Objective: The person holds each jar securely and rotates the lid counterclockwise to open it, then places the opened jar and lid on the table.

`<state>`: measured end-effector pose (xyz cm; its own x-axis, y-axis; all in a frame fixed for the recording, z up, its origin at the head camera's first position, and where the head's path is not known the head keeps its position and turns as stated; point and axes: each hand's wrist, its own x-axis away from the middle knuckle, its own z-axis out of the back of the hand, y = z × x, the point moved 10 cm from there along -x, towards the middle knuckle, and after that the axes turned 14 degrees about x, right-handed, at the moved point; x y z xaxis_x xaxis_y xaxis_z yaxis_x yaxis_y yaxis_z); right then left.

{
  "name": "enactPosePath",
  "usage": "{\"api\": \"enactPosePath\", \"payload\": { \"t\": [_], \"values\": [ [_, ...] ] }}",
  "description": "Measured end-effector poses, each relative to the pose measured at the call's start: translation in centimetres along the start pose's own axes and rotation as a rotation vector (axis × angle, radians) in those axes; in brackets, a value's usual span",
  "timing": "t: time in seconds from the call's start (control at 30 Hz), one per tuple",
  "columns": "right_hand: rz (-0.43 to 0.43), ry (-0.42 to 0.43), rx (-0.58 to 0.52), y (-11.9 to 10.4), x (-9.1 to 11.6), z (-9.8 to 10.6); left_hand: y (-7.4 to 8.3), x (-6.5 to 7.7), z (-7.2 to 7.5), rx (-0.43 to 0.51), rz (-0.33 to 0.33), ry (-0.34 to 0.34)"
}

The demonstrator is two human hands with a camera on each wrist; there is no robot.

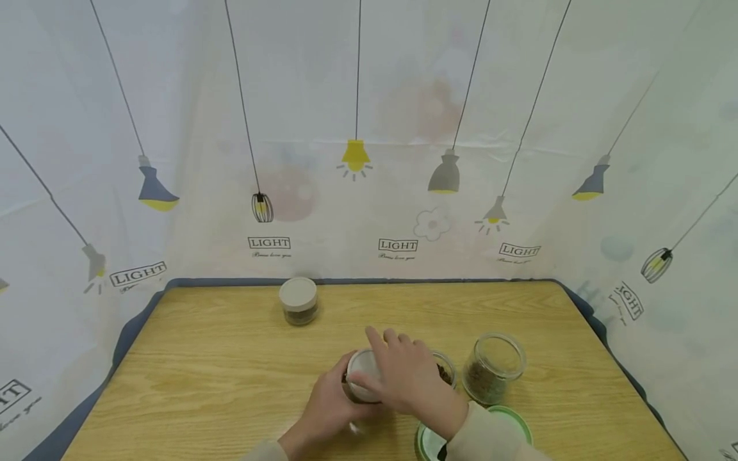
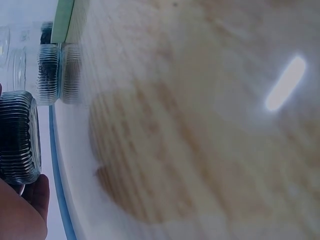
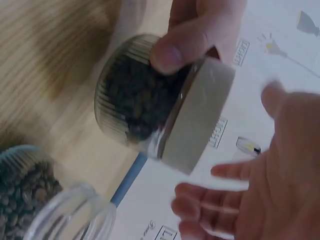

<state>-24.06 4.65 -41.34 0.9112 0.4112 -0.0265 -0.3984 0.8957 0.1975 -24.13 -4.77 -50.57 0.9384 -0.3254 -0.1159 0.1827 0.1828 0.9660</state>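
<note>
My left hand [image 1: 325,400] grips a ribbed glass jar [image 3: 137,95] filled with small dark pieces that look like beans or pellets. Its off-white lid [image 3: 200,117] sits on the mouth, and the jar is held tilted in the right wrist view. The left thumb presses on the glass just below that lid. Over the lid is my right hand [image 1: 406,374], its fingers spread and loosely bent, apart from the lid in the right wrist view. At the edge of the left wrist view, the same jar [image 2: 17,137] shows beside the left fingers.
An uncovered jar [image 1: 445,368] of dark pieces stands partly behind the right hand. To its right is a taller uncovered jar [image 1: 484,384] with brown contents. Green-rimmed round things [image 1: 513,419] lie near the right forearm. A white-lidded jar [image 1: 298,299] stands at the table's back left.
</note>
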Motion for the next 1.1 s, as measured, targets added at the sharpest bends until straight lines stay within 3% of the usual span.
{"api": "enactPosePath", "payload": {
  "t": [0.1,0.17,0.4,0.6,0.8,1.1],
  "values": [
    [-0.086,0.043,0.000,0.1,0.0,0.2,0.1,0.0,-0.1,0.017,-0.023,-0.004],
    [-0.116,0.028,-0.011,-0.1,0.0,-0.1,0.2,0.0,0.0,0.007,-0.044,-0.003],
    [-0.112,-0.064,0.007,-1.1,0.0,-1.2,0.1,0.1,0.3,-0.003,-0.068,-0.004],
    [-0.040,-0.036,0.004,-1.9,-0.1,-1.0,-0.3,0.3,0.5,-0.024,-0.015,0.006],
    [0.100,-0.030,0.042,-2.5,-0.2,-0.8,-0.4,0.4,0.5,-0.054,0.003,0.007],
    [0.287,-0.094,-0.033,-2.8,-0.2,-0.5,-0.5,0.5,0.4,-0.063,0.010,0.001]
  ]
}}
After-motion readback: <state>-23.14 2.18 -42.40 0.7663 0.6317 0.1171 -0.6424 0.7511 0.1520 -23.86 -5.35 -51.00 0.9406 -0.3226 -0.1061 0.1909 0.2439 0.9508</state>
